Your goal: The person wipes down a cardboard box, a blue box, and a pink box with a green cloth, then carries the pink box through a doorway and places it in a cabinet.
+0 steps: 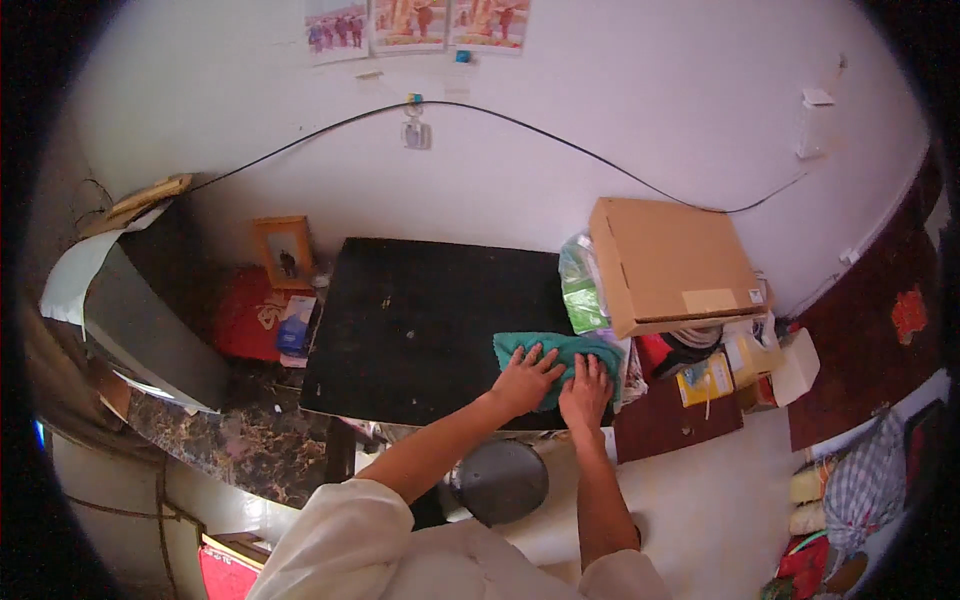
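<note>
A folded green-teal cloth [559, 352] lies over the right front corner of a black tabletop [420, 315]. My left hand [529, 382] rests palm down on the cloth, its fingers spread across the middle. Beside it, my right hand [586, 394] lies on the cloth's right part with fingers pointing away from me and slightly apart. Neither hand visibly pinches the fabric. What lies under the cloth is hidden. Small pale marks show on the black surface to the left of my hands.
A cardboard box [675, 262] sits atop piled items at the right, beside a clear plastic bag [583, 285]. Left stand a picture frame [283, 251], a blue packet [297, 326] and a large dark panel [150, 322]. A round dark stool [501, 480] is below the front edge.
</note>
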Motion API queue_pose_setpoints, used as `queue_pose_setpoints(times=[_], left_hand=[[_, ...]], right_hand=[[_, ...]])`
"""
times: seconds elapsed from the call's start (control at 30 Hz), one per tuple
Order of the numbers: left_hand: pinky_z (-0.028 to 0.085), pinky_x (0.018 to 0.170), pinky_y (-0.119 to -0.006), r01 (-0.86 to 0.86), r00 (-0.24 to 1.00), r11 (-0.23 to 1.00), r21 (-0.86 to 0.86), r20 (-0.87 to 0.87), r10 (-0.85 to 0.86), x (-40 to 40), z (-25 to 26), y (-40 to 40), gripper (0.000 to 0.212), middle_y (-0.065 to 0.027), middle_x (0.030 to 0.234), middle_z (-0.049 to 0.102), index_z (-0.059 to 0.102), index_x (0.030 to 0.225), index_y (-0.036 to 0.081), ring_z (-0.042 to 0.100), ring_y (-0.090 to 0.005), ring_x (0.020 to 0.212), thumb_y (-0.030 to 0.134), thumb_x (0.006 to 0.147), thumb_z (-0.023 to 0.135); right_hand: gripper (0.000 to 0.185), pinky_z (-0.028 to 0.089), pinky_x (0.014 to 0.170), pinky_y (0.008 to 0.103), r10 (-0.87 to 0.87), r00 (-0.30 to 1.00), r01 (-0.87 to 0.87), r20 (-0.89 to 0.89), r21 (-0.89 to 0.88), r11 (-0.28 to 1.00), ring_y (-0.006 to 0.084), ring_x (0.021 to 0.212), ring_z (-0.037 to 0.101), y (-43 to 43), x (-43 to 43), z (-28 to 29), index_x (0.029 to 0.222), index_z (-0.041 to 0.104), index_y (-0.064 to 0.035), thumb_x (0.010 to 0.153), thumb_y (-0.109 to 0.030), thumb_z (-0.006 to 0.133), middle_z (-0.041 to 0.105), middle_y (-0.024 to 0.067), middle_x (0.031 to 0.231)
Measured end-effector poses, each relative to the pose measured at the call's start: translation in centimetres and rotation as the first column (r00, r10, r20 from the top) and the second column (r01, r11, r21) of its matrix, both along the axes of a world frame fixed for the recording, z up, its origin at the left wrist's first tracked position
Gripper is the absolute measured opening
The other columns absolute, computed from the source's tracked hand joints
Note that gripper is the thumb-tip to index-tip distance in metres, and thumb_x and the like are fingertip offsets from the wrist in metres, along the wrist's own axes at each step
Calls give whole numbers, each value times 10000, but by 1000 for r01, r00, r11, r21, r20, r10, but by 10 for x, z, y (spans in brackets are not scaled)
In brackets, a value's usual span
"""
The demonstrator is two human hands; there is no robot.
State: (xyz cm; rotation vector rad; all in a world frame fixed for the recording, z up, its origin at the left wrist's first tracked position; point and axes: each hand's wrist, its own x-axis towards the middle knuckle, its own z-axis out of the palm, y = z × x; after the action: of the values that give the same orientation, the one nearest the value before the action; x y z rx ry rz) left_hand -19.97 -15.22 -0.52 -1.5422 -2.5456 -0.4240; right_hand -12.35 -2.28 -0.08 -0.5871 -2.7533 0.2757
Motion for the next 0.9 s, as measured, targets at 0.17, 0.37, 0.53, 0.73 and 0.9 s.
queue_pose_setpoints(times=[0.17, 0.37, 0.53, 0.73, 0.9], left_hand=[[318, 1047, -464, -77, 996, 993, 89, 41, 73, -20, -8, -83, 510, -146, 1354, 426, 495, 1267, 94, 395, -359, 1251, 96, 764, 579], [332, 1045, -449, -276, 960, 961, 18, 54, 275, -21, 12, -213, 472, -154, 1359, 443, 509, 1253, 110, 418, -332, 1257, 86, 785, 562], [329, 1047, -455, -488, 865, 872, 47, 160, 476, -5, 26, -275, 443, -183, 1346, 452, 512, 1237, 77, 420, -350, 1254, 53, 795, 527], [310, 1048, -492, -568, 818, 821, 53, 150, 556, -28, 17, -266, 441, -178, 1345, 455, 509, 1237, 67, 396, -376, 1267, 58, 796, 513], [296, 1018, -570, -500, 865, 864, 59, 73, 496, -69, 12, -208, 453, -131, 1344, 469, 528, 1236, 115, 414, -377, 1246, 123, 784, 557]], right_hand=[[505, 270, 1009, 581, 269, 961, -269, -61, 2, 963, 383, 1267, 348, -72, -16, -3, 1292, 462, -75, 807, -164, 571, 399, 156, 1356], [516, 262, 1016, 573, 576, 816, -577, -38, -16, 816, 372, 1274, 340, -166, -46, 8, 1316, 445, -70, 829, -198, 563, 404, 156, 1365], [505, 290, 1005, 534, 711, 696, -713, -106, 15, 701, 350, 1254, 384, -228, -66, 4, 1287, 476, -68, 804, -176, 575, 437, 148, 1347], [533, 285, 1023, 530, 744, 664, -747, -76, -47, 663, 385, 1275, 339, -229, -104, 5, 1323, 432, -72, 820, -160, 584, 379, 164, 1383], [499, 305, 1009, 512, 587, 805, -590, -88, -3, 808, 367, 1266, 357, -177, -120, -1, 1301, 445, -59, 824, -148, 561, 403, 168, 1355]])
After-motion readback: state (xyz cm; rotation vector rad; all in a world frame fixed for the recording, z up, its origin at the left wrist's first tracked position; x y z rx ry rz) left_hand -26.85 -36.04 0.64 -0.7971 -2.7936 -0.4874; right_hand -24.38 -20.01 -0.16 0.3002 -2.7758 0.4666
